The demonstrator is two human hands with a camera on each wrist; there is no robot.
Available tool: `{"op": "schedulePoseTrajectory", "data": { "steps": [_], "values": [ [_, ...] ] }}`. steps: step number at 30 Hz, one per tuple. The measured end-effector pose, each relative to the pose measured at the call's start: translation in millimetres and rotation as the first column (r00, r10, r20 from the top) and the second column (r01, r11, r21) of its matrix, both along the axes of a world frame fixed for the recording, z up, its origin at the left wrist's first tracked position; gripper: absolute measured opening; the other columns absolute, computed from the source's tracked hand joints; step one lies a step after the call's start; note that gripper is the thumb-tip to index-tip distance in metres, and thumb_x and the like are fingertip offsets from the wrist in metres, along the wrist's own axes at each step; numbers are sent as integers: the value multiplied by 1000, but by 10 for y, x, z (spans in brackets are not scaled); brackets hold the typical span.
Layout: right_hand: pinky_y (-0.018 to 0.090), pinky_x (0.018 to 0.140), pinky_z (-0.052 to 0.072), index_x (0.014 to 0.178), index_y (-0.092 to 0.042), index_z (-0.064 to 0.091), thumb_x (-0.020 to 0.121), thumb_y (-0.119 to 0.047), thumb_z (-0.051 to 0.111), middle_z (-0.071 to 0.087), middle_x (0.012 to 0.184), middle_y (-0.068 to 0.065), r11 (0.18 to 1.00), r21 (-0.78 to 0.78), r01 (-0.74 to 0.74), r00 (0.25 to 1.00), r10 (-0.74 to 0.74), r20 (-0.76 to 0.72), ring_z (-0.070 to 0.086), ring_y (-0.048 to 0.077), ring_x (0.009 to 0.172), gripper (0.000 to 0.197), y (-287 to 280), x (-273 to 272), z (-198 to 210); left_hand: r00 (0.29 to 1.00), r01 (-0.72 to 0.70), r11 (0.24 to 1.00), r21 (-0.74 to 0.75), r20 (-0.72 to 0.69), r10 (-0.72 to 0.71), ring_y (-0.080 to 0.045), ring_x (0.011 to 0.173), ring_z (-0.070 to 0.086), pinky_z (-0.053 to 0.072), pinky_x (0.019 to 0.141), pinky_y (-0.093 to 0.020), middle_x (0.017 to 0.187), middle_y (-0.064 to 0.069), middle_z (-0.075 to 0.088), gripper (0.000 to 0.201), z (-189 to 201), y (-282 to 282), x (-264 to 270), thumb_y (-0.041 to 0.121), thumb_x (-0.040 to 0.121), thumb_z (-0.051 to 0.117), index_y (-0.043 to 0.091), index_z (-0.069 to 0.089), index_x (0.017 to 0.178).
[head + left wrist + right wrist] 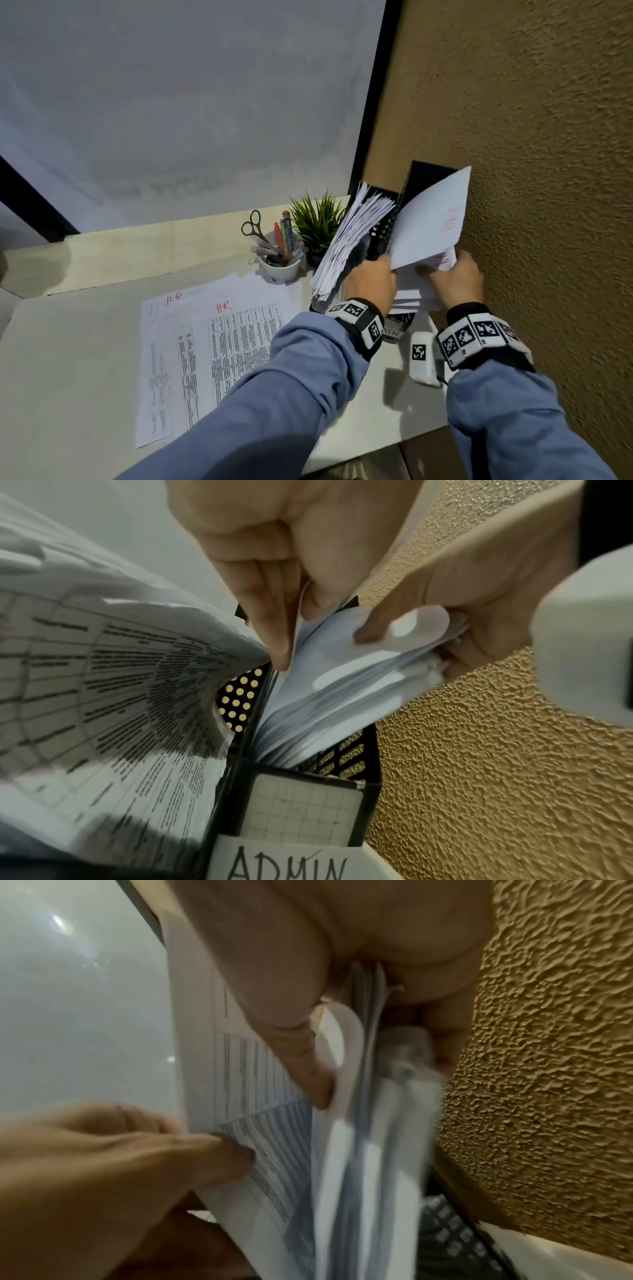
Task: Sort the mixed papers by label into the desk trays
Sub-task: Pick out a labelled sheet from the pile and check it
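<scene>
Two black perforated file trays stand against the textured wall. The right tray (371, 753) bears the label ADMIN (291, 864) and holds a fanned bundle of white sheets (329, 696). The left tray (385, 219) holds a thick stack of printed papers (352, 240). My left hand (387, 270) pinches the lower corner of a raised sheet (431, 219) with faint red writing. My right hand (442, 270) grips the bundle in the ADMIN tray, thumb (298, 1047) pressed on its front. Two sheets marked HR (219, 359) lie flat on the desk.
A white cup (279, 267) with scissors and pens and a small green plant (318, 219) stand left of the trays. A white tagged device (423, 359) lies on the desk below my right wrist. The rough wall (548, 171) is tight against the right hand.
</scene>
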State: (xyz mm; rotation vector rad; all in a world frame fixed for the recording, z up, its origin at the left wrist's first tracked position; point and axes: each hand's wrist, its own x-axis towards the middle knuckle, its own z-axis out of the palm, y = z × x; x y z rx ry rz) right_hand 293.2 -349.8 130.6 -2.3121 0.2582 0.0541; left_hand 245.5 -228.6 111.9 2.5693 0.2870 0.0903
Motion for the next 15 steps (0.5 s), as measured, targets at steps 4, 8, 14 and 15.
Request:
{"op": "schedulePoseTrajectory", "data": {
  "steps": [4,8,14,15],
  "values": [
    [35,69,42,96,2,66,82,-5,59,66,101,28,997,-37,-68,984,73,164,62,43,95,17,19,38,90,1000,18,1000,-25,11,-18,-42,94,60,48,76,-45,103,-24,64,33,-29,8,-53,13,96,40,9,46,128],
    [35,66,43,82,-2,61,83,-8,55,66,86,23,990,-99,-98,939,125,320,60,37,81,9,83,-2,476,1000,-10,996,-90,1,11,-43,97,58,47,82,-46,107,-26,61,41,-120,0,-59,11,94,39,15,41,135],
    [36,74,43,106,-4,54,78,-5,54,62,102,22,958,-278,-73,964,139,227,58,40,94,27,224,-62,557,999,46,997,-63,-15,-47,-40,97,58,44,74,-42,106,-21,62,24,-146,-37,-6,13,93,42,5,53,113],
    [37,77,43,114,-5,49,81,-6,54,60,108,23,952,-291,-92,975,145,165,57,41,99,34,256,-84,494,998,69,997,-33,-14,-69,-39,98,57,43,73,-42,107,-20,61,22,-146,-44,-18,16,94,43,5,54,110]
  ]
}}
